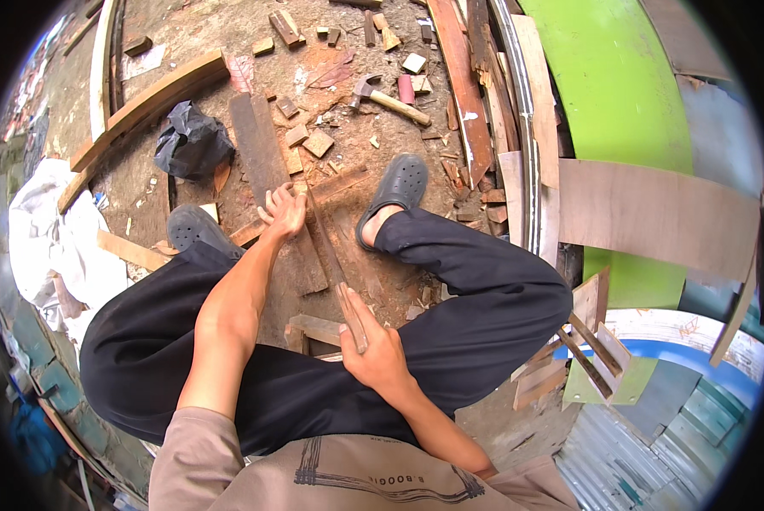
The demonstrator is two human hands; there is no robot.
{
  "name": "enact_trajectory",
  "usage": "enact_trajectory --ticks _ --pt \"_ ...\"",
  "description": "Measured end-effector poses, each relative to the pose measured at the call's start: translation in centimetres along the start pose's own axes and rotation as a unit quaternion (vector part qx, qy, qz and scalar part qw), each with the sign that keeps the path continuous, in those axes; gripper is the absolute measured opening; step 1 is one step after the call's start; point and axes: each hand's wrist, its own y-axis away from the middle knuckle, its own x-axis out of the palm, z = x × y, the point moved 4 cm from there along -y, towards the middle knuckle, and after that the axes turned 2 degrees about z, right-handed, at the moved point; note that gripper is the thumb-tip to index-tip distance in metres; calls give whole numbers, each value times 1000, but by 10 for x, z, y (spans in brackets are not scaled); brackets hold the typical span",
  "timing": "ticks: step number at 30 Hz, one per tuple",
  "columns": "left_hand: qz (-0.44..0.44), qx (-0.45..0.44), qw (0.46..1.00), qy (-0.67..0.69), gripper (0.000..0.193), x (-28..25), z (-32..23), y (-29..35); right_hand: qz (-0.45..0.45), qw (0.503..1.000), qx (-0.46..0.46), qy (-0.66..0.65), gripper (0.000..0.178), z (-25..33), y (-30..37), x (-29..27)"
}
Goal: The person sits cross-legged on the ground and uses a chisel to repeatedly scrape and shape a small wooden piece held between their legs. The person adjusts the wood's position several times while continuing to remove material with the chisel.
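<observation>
My right hand is closed around the wooden handle of a handsaw. Its narrow blade, seen nearly edge-on, runs forward from the handle to beside my left hand. That hand bears down on a dark wooden plank, fingers bent over it close to the blade. The plank lies lengthwise between my feet, across a wood strip on the ground. How deep the blade sits in the wood is hidden by its angle and my fingers.
A claw hammer and several wood offcuts lie ahead. At the left are a black plastic bag, a long beam and white cloth. Long boards and a green panel line the right side.
</observation>
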Motion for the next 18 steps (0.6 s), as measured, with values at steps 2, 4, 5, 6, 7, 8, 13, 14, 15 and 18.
enact_trajectory --ticks 2,4,5,6,7,8,13,14,15,18 --pt "-9 -1 1000 5 70 -1 -1 0 4 1000 26 -5 57 -11 -30 8" --pt "-15 7 1000 13 71 6 -11 -3 -4 999 47 -18 55 -38 -75 22" --pt "-11 17 1000 11 71 10 -21 -7 -7 998 52 -27 52 -50 -96 27" --pt "-10 17 1000 11 71 11 -21 -8 11 995 95 -16 54 -49 -100 29" --pt "-9 14 1000 11 72 9 -15 -5 22 994 105 -18 54 -41 -91 29" --pt "-12 9 1000 9 72 6 -10 -10 32 994 107 -18 55 -30 -82 29" --pt "-14 5 1000 10 76 0 2 -12 104 984 145 12 61 8 -16 -6" --pt "-14 7 1000 6 76 0 2 -13 128 977 166 30 62 18 -2 -16" --pt "-11 9 1000 1 76 -1 2 -11 106 985 138 17 63 22 15 -24" --pt "-3 20 1000 0 73 -3 -12 -2 37 996 84 -6 65 26 53 -49"
